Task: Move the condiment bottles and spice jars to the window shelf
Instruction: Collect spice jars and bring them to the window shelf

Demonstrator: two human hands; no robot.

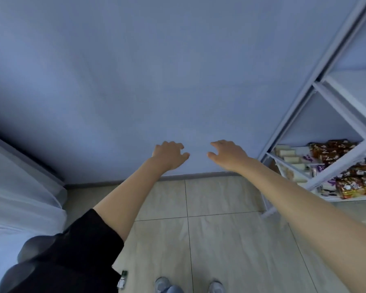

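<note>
Hands reach forward toward a plain blue-grey wall (178, 70): the left hand (169, 155) and right hand (228, 154) hang near each other, apart, fingers loosely curled, holding nothing. Condiment bottles and spice jars cannot be made out anywhere in view. At right stands a white metal shelf rack (317, 132) with wrapped snack packets (334, 152) on a lower shelf. A white curtain (19, 182) hangs at left. Below, beige floor tiles (220, 240) and two shoes (163, 285).
</note>
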